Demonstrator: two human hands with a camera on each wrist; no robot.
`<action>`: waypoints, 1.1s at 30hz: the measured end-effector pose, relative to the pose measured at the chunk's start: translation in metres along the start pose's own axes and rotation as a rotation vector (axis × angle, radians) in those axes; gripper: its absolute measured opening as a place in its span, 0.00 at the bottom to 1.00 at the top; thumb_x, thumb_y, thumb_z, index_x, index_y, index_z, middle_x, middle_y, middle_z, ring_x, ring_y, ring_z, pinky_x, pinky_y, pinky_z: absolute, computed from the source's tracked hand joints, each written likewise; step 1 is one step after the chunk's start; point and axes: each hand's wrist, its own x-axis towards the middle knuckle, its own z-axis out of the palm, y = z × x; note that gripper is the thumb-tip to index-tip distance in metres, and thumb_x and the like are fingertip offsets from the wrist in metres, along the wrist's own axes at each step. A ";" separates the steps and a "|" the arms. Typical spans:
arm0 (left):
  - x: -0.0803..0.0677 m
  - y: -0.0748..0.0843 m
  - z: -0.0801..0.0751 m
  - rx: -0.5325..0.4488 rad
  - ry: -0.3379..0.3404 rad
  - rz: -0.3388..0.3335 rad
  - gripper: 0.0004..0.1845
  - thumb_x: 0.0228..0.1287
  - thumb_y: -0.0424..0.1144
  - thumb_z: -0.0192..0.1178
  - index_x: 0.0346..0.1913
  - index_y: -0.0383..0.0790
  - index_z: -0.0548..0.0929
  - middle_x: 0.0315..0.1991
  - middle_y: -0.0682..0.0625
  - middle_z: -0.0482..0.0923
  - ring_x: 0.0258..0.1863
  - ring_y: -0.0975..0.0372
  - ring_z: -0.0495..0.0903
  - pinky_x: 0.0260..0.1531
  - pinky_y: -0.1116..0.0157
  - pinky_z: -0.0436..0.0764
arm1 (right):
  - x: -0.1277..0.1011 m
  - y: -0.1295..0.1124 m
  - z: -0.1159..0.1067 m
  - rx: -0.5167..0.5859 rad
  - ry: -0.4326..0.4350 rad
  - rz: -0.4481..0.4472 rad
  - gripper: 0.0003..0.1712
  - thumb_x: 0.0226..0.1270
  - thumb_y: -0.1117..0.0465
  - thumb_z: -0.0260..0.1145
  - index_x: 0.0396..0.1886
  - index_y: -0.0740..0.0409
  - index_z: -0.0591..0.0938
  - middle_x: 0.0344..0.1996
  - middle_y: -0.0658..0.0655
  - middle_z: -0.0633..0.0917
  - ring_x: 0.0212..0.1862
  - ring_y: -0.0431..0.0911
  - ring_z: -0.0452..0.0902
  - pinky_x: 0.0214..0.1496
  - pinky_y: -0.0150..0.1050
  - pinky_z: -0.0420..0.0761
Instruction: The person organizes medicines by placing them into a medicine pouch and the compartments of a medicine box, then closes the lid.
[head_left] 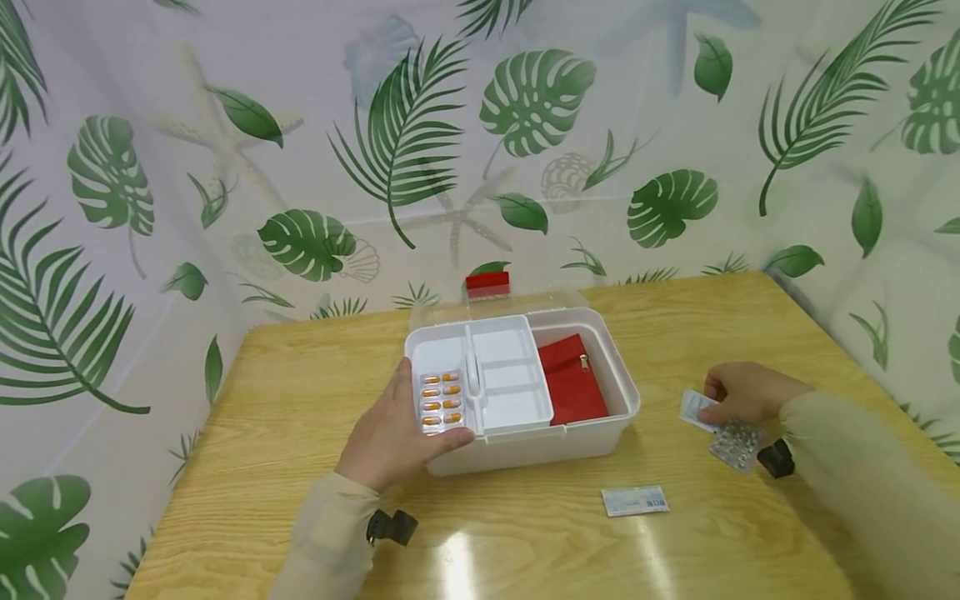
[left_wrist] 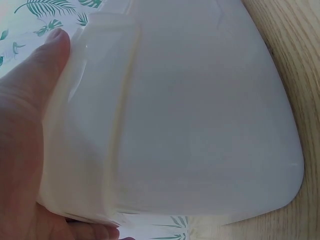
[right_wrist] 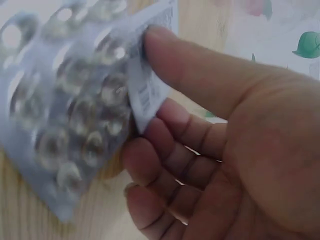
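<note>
A white plastic medicine box (head_left: 525, 450) stands on the table with its clear lid open at the back. My left hand (head_left: 390, 437) grips its front left corner, thumb along the front rim and fingers round the side. A blister pack of orange capsules (head_left: 441, 406) lies in the left compartment of the inner tray (head_left: 510, 408). Right of the box, my right hand (head_left: 753, 392) pinches a white printed packet with a barcode (right_wrist: 145, 95). Beside it, a silvery blister pack with round bubbles (right_wrist: 65, 85) overlaps the packet; whether they are joined I cannot tell.
In the box's right part sits a red zipped pouch (head_left: 573, 387). A red latch (head_left: 487, 285) tops the raised lid. On the wooden table (head_left: 315, 367), a flat printed pack (head_left: 634, 501) lies in front of the box. Leaf-patterned cloth (head_left: 450, 125) hangs behind.
</note>
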 end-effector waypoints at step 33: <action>0.000 0.000 0.003 0.021 -0.001 -0.005 0.74 0.34 0.83 0.57 0.76 0.36 0.42 0.75 0.42 0.50 0.63 0.51 0.68 0.55 0.51 0.73 | 0.007 -0.056 -0.032 0.407 0.275 -0.067 0.21 0.65 0.48 0.66 0.47 0.60 0.82 0.23 0.53 0.67 0.24 0.42 0.61 0.24 0.37 0.63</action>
